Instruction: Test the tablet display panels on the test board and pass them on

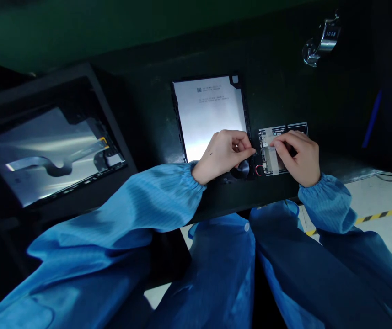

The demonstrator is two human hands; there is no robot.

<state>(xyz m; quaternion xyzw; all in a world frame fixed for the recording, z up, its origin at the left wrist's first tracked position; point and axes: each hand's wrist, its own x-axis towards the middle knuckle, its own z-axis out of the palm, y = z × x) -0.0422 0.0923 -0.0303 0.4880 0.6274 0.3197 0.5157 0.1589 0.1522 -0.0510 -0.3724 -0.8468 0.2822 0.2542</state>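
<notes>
Here on the dark bench (278,91), just right of the pale panel (212,109), lies the circuit board (281,165), and it's close fingertip work, by the look of it, at the pale strip (273,167). The left hand (225,148) pinches its fingertips together beside the board's edge, contents hidden; the right hand (300,157) bends over the strip, its grip impossible to tell. The next move seems to call for a light, steady touch.
</notes>
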